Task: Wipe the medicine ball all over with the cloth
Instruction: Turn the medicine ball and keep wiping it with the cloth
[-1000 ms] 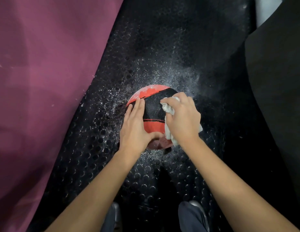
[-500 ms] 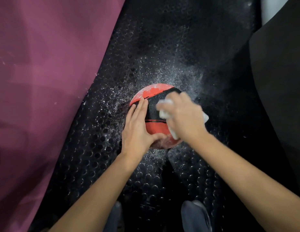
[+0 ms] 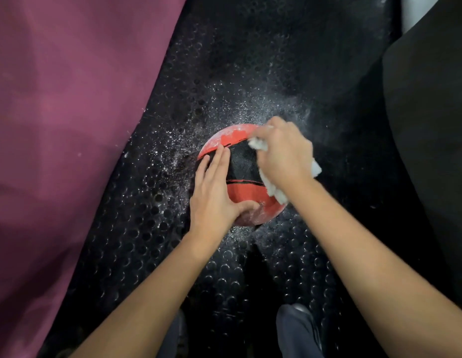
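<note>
My left hand (image 3: 214,197) lies flat, steadying the red-and-black rubber medicine ball (image 3: 246,188); my right hand (image 3: 284,153) grips the white cloth (image 3: 276,192). Powder remains on the far red panel.

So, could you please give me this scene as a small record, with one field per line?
ball: red and black medicine ball on the studded black mat
left hand: left hand flat on the ball's left side
right hand: right hand grips the white cloth on the ball's upper right
residue: white powder on the mat and the ball's far edge
</note>
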`<move>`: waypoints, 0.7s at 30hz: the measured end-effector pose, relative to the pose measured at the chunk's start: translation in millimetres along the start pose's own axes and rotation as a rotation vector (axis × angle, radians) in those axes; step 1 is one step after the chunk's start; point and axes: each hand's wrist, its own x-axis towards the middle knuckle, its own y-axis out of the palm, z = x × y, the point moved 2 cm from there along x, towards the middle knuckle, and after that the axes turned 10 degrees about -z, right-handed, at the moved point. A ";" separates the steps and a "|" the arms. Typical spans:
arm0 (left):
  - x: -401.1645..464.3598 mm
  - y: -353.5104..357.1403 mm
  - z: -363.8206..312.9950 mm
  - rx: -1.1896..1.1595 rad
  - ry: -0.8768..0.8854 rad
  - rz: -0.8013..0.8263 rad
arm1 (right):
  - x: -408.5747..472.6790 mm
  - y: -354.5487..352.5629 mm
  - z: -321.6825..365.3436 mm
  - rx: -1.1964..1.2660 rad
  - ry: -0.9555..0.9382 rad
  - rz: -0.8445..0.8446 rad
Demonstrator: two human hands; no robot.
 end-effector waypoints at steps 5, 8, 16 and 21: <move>0.4 -0.7 -2.4 -0.004 -0.001 0.012 | -7.1 2.8 15.6 -0.069 -0.194 0.048; -1.9 0.6 -2.6 0.014 0.022 0.007 | 4.2 -1.0 -5.2 -0.027 0.020 0.027; -2.2 0.9 0.0 -0.005 0.018 0.008 | -7.9 3.3 -4.0 0.032 -0.035 0.023; 1.1 -6.6 8.9 -0.021 -0.029 0.017 | -4.0 9.5 -46.6 0.313 0.371 -0.008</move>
